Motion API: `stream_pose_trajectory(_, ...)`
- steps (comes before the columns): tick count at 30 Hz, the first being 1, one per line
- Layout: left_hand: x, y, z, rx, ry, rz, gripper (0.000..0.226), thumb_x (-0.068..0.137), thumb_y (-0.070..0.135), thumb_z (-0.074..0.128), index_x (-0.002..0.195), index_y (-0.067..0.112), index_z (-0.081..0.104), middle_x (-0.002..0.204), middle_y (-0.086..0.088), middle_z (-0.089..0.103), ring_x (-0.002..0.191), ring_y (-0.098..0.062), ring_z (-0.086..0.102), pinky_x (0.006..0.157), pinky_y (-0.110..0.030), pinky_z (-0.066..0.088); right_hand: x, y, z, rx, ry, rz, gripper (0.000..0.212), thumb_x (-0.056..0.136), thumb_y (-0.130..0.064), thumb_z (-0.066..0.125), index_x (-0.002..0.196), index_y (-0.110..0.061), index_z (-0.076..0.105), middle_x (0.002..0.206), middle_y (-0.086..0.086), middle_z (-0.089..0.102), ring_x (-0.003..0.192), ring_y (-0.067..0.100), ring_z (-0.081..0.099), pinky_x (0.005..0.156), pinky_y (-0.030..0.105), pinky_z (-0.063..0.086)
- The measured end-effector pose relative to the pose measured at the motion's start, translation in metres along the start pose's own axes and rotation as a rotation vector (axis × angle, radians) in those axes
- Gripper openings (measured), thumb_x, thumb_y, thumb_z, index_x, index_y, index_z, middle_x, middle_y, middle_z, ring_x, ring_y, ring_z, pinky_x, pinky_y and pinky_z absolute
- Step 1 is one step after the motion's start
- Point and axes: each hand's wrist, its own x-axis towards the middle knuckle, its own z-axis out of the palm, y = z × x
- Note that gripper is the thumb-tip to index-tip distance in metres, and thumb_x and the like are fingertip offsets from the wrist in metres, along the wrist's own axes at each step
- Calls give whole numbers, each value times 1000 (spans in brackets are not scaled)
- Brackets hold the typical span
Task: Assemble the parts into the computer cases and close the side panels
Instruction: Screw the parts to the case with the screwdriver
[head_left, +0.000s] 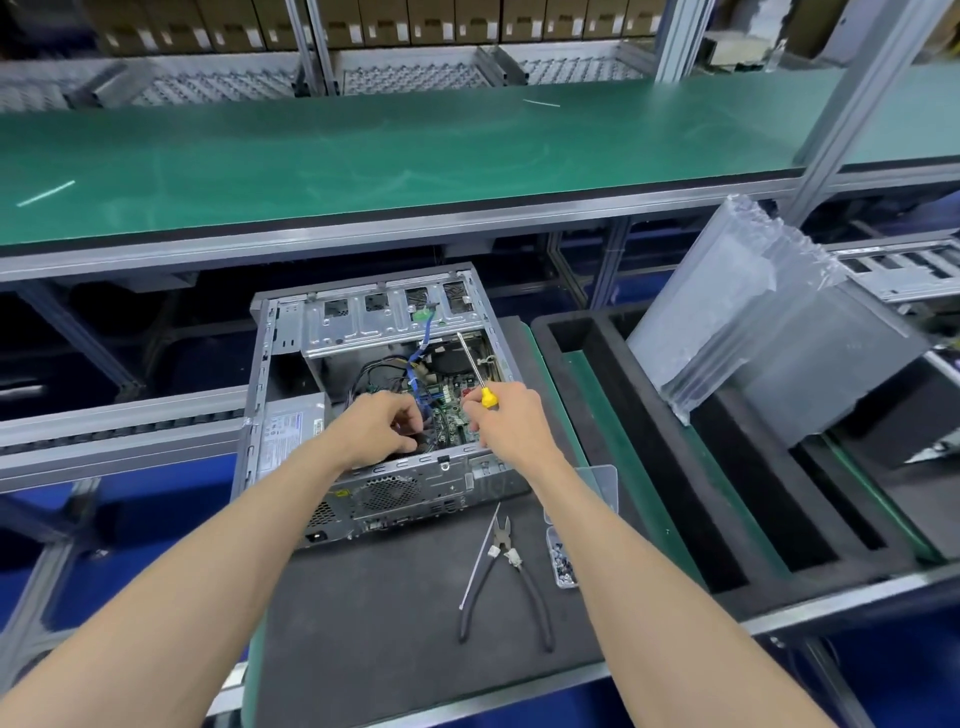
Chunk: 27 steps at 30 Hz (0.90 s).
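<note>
An open grey computer case (291, 384) lies on its side on a dark mat, its motherboard (452, 410), blue cables and drive cage (384, 322) showing. My left hand (376, 428) reaches into the case with its fingers curled round a dark part by the board; what it holds is mostly hidden. My right hand (506, 418) grips a yellow-handled screwdriver (475, 371), whose shaft points up and away over the board.
Cutting pliers (506, 577) and a white cable tie (480, 556) lie on the mat in front of the case. A small clear box of screws (563, 564) sits to their right. Black foam trays (691, 467) with bubble-wrap sleeves (748, 312) stand at the right; a green bench (395, 156) runs behind.
</note>
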Motion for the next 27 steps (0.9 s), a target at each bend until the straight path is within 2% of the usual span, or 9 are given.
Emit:
stream_pose_trajectory(6, -10, 2, -3, -108, 5, 15, 18, 83, 18, 81, 90, 29, 68, 92, 7, 71, 88, -12, 67, 81, -26, 53, 1, -1, -1, -12, -26, -6, 18, 90, -11, 59, 82, -1, 70, 74, 16, 70, 59, 19, 56, 74, 49, 57)
stream_pose_trajectory(11, -5, 20, -12, 30, 90, 113, 10, 81, 27, 81, 91, 26, 79, 81, 16, 72, 78, 3, 64, 73, -16, 50, -4, -7, -2, -77, -89, -32, 24, 90, -13, 63, 103, -26, 78, 104, -5, 75, 94, 16, 67, 84, 34, 55)
stream_pose_trajectory(13, -2, 30, -19, 72, 57, 160, 15, 81, 31, 81, 95, 25, 81, 80, 20, 70, 75, 8, 62, 72, -13, 49, -5, -9, -3, -101, -136, -31, 32, 90, -10, 61, 111, -30, 76, 101, -6, 75, 90, 17, 66, 79, 34, 55)
stream_pose_trajectory(15, 0, 40, -25, 86, 22, 199, 17, 81, 34, 82, 97, 27, 81, 84, 20, 72, 78, 3, 65, 74, -18, 52, -5, -11, -5, -119, -185, -46, 39, 89, -6, 57, 110, -33, 75, 82, -7, 71, 71, 17, 59, 66, 31, 49)
stream_pose_trajectory(18, 1, 46, -31, -9, 29, 243, 18, 75, 33, 87, 92, 34, 79, 87, 22, 74, 84, 6, 66, 74, -11, 49, -4, -12, -9, -120, -243, -65, 32, 83, 0, 51, 86, -25, 70, 71, 3, 61, 62, 22, 46, 60, 34, 40)
stream_pose_trajectory(20, 0, 44, -31, -63, 86, 225, 25, 68, 34, 91, 89, 34, 78, 84, 21, 73, 81, 7, 64, 68, -9, 45, -4, -11, -11, -122, -266, -78, 26, 82, -3, 57, 76, -28, 63, 71, 4, 61, 64, 24, 49, 62, 36, 41)
stream_pose_trajectory(23, -1, 41, -31, -76, 168, 172, 39, 61, 32, 96, 93, 21, 78, 107, 14, 69, 88, -1, 63, 79, -18, 48, -4, -9, -11, -171, -239, -96, 16, 85, -16, 69, 99, -25, 70, 87, 4, 70, 78, 25, 61, 70, 37, 50)
stream_pose_trajectory(25, -2, 37, -35, -141, 148, 137, 35, 62, 26, 95, 92, 20, 79, 119, 16, 65, 97, -5, 64, 85, -23, 49, -3, -5, -8, -163, -208, -100, 17, 90, -19, 67, 107, -22, 67, 92, 6, 68, 79, 24, 60, 73, 37, 51)
stream_pose_trajectory(27, -4, 30, -40, -268, 106, 101, 23, 70, 21, 90, 90, 25, 79, 111, 16, 72, 86, 0, 66, 79, -27, 50, -2, -4, -8, -128, -202, -98, 18, 94, -18, 64, 111, -21, 63, 96, 8, 66, 76, 23, 58, 73, 38, 53)
